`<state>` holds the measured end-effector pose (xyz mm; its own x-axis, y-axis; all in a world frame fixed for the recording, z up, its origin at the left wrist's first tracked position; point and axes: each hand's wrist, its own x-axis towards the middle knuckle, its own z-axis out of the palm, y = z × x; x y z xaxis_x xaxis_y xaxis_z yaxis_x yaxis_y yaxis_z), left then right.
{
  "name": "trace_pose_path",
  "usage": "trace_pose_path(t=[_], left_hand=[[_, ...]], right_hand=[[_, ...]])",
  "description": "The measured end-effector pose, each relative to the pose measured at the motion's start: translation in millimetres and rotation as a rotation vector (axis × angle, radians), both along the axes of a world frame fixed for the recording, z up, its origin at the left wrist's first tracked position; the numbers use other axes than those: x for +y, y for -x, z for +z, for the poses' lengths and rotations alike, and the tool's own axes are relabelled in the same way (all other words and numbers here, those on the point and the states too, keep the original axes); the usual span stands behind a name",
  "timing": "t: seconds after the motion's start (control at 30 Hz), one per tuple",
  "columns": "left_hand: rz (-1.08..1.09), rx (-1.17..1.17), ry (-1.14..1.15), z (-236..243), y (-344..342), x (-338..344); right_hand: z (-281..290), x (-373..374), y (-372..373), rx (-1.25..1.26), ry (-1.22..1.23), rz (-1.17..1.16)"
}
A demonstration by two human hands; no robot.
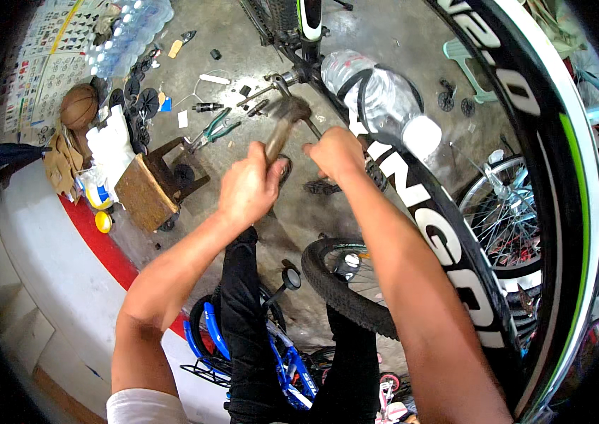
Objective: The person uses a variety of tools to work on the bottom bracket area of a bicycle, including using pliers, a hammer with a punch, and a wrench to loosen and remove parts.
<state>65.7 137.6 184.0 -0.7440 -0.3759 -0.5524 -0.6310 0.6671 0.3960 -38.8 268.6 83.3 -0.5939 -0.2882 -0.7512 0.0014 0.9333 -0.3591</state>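
My left hand (248,182) is wrapped round the wooden handle of a hammer (280,138), whose head is smeared by motion. Close beside the hammer head, my right hand (340,154) grips a thin metal rod-like tool (311,128); its exact kind is hard to make out. The tool slants up toward the crank area (301,72) of a black bicycle frame (426,201) with white lettering. The hammer head partly covers the space between tool and frame. A clear plastic bottle (374,92) with a white cap sits in the frame's bottle cage, just beyond my right hand.
Green-handled pliers (216,131) and small parts lie on the concrete floor. To the left stand a wooden stool (147,191), a basketball (79,106) and packed water bottles (130,35). A tire (342,293) and blue bicycle (292,367) are near my legs; a spoked wheel (508,205) is at right.
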Motion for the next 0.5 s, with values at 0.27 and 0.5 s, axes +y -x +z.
trace_pose_path(t=[0.27,0.5], left_hand=[[0.543,0.999,-0.146,70,1,-18],[0.068,0.204,0.128,-20,-15,-6]], right_hand=[[0,2,4,-0.083,0.010,0.007],[-3,-1,3,-0.033,-0.040,0.063]])
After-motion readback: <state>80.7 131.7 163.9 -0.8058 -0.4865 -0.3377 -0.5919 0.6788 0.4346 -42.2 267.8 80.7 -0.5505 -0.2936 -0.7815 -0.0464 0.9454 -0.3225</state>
